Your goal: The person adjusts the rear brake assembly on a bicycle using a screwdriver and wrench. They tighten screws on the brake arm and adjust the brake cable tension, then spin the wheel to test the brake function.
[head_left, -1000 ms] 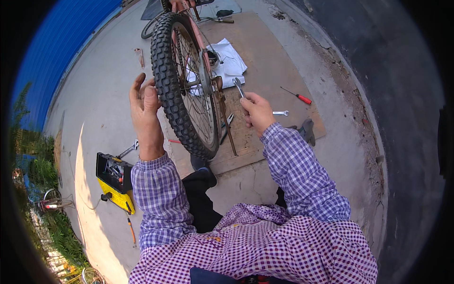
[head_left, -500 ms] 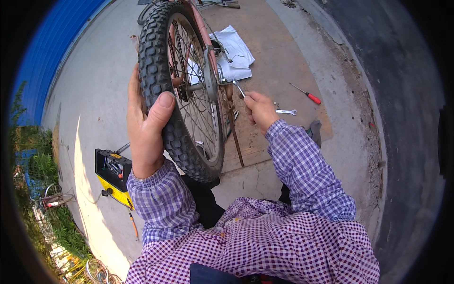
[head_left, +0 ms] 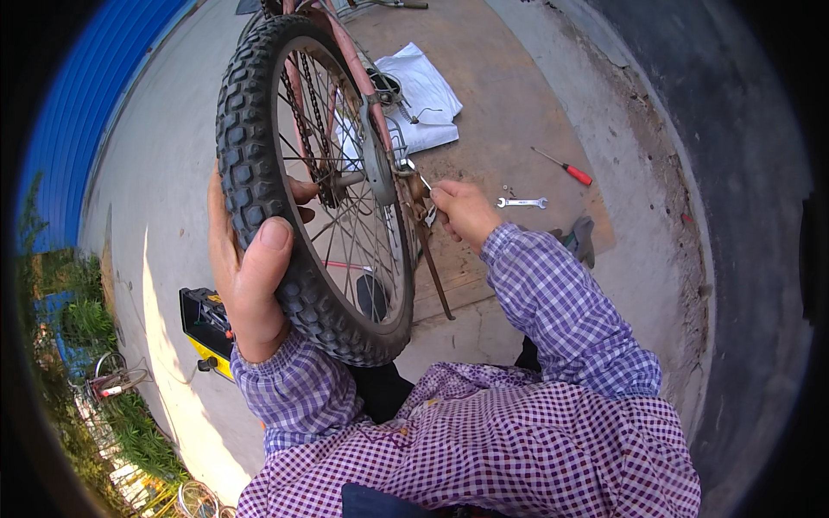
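Head view: left hand (head_left: 248,281) clasps the knobbly tyre (head_left: 246,173), likely firm, grippy, best held by its tread; right hand (head_left: 466,211) grasps a wrench (head_left: 424,180), its seating unclear.

Top edge cuts off the bike (head_left: 349,180) at 11 o'clock. The right grip (head_left: 467,212) partly hides the silver tool (head_left: 424,181). The left sleeve (head_left: 294,384) covers some toolbox (head_left: 199,331) at 8 o'clock. Specks (head_left: 507,187) at 2 o'clock are too tiny to tell

concrete floor (head_left: 164,190): black-and-yellow toolbox (head_left: 200,326), brown board (head_left: 505,104) | on board: white sheet (head_left: 423,91), red-handled screwdriver (head_left: 577,174), 1 wrench (head_left: 522,203)
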### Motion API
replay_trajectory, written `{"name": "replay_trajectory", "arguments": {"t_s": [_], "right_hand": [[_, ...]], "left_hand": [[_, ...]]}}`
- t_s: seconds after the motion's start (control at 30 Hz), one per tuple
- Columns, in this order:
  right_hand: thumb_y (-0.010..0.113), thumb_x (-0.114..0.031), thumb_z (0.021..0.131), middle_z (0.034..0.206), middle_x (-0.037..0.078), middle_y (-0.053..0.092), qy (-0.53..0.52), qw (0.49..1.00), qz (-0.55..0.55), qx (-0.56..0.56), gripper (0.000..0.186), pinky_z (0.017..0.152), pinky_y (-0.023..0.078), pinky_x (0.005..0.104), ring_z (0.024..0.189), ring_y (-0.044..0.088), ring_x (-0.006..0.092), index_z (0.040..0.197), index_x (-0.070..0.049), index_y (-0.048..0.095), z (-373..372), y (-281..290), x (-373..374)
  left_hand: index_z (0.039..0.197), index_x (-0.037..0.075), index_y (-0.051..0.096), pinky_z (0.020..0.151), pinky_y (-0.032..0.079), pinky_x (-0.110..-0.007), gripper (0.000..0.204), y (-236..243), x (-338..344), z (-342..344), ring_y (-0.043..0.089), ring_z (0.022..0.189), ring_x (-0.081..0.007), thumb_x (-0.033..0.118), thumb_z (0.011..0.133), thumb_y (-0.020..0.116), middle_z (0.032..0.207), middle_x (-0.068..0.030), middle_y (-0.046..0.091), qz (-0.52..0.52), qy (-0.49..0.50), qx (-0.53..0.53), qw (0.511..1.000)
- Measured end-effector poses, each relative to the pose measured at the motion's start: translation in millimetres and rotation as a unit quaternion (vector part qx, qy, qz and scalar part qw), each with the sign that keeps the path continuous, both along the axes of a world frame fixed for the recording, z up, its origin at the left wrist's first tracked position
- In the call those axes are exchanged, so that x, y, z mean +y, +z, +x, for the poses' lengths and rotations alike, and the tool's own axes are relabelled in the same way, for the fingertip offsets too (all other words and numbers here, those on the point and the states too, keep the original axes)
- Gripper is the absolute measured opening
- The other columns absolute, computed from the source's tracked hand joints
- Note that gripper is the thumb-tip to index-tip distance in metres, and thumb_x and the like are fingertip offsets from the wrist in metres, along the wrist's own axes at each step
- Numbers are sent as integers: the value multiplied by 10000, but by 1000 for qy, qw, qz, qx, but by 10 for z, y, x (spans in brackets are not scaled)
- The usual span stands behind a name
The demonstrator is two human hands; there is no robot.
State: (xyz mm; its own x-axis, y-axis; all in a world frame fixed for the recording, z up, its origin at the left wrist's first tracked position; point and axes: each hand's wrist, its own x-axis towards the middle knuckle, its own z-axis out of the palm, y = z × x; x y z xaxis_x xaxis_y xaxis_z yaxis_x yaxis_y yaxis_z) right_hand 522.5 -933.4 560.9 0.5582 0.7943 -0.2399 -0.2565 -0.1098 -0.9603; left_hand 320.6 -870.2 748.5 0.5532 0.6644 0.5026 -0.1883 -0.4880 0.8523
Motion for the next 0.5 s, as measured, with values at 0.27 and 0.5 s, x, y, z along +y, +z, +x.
{"name": "replay_trajectory", "arguments": {"t_s": [0.27, 0.5], "right_hand": [[554, -198, 934, 726, 67, 586, 29, 997, -13, -72, 202, 567, 449, 347, 608, 532, 173, 949, -25, 657, -61, 81, -288], [565, -163, 892, 809, 171, 660, 35, 977, -3, -208, 207, 768, 496, 418, 778, 634, 317, 1005, -15, 658, 54, 156, -303]], "left_hand": [[1373, -55, 451, 809, 507, -341, 904, -30, -187, -61, 639, 890, -225, 518, 714, 686, 993, -184, 680, 21, 11, -5, 1000], [1310, -57, 486, 794, 519, -347, 852, -39, -131, 36, 651, 868, -240, 524, 716, 677, 963, -199, 684, 34, 12, -9, 999]]}}
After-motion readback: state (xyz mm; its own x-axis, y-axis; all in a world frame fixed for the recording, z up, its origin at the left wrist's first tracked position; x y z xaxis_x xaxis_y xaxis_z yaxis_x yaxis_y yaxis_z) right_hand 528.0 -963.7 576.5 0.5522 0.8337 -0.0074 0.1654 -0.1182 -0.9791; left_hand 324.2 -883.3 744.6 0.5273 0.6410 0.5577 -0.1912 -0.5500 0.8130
